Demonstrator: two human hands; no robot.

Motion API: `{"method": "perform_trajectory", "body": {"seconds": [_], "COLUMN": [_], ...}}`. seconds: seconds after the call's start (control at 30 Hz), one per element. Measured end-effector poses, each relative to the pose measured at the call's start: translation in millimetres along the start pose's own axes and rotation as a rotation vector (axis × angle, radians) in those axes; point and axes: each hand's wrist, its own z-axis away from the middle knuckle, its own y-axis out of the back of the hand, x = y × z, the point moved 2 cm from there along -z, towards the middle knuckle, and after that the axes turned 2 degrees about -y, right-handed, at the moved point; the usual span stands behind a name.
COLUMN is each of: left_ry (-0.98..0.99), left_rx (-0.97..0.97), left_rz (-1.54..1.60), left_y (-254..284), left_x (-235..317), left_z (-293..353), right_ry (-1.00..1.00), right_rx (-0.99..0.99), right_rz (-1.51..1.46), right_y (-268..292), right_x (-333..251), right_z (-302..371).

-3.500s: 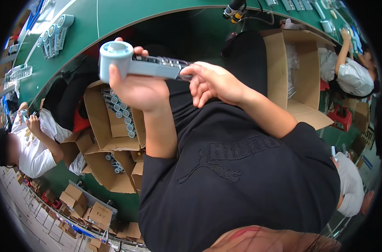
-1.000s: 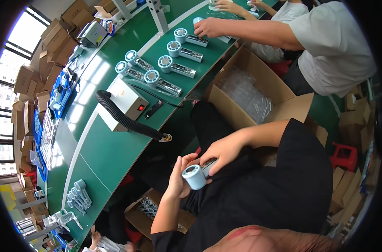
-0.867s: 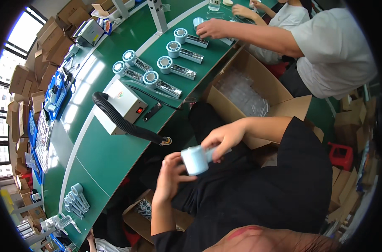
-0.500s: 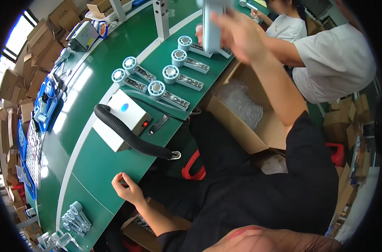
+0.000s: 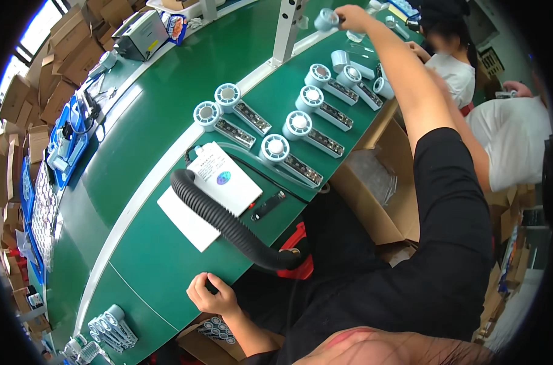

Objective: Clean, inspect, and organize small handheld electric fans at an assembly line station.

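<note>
My right arm stretches far across the green bench. The right hand grips a light-blue round-headed device at the bench's far end; its handle is mostly hidden. My left hand rests by the near bench edge with its fingers curled in and nothing visible in them. Between the hands lie several light-blue devices, each with a slotted round head and a long handle showing shiny inner parts. Some heads have white centres, others grey. Nearest my left hand stands a white box machine with a black corrugated hose.
A small black strip lies beside the machine. An open carton with clear plastic stands below the bench edge at the right. A metal post rises from the bench. Stacked light-blue parts lie at lower left. Co-workers sit at the right.
My right hand has moved farther away along the bench with the light-blue device. The view has shifted, and the left hand's fingers look more curled.
</note>
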Motion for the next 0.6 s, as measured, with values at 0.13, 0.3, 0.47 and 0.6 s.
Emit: {"method": "perform_trajectory", "body": {"seconds": [0.13,0.3,0.47,0.6], "left_ry": [0.045,0.153,0.106,0.074], "left_rx": [0.016,0.035,0.02,0.035], "left_rz": [0.011,-0.015,-0.074,-0.093], "left_y": [-7.2,-10.6,-11.6,-10.6], "left_x": [9.2,12.1,3.6,7.6], "left_z": [0.3,2.0,8.3,8.1], "right_ry": [0.203,0.242,0.0,-0.087], "right_rx": [-0.146,-0.102,0.12,-0.271], "right_rz": [-0.01,-0.061,-0.136,0.036], "right_y": [-41.8,-48.0,-12.7,-26.3], "right_x": [-11.3,-4.5,-15.7,-0.6], "right_z": [10.9,12.7,59.0,117.4]}}
